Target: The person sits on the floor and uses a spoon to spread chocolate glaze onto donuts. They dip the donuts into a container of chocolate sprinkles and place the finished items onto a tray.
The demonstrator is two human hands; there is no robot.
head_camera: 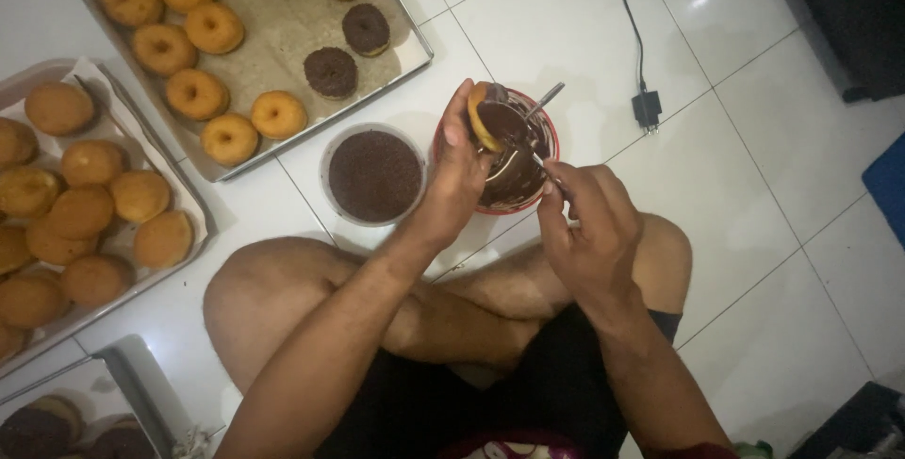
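The left hand (455, 172) covers part of the doughnut (492, 120) it holds, and that doughnut hides part of the red bowl (545, 139) behind it. The spoon (544, 101) shows only its handle end above the bowl; its lower part is lost behind the right hand (589, 223) and the dark glaze. The tray of plain buns (193, 204) is cut by the left edge, the doughnut tray (415, 40) by the top edge. A third tray (141, 384) at bottom left is mostly out of frame, its dark contents blurred. The cable (632, 7) runs off the top.
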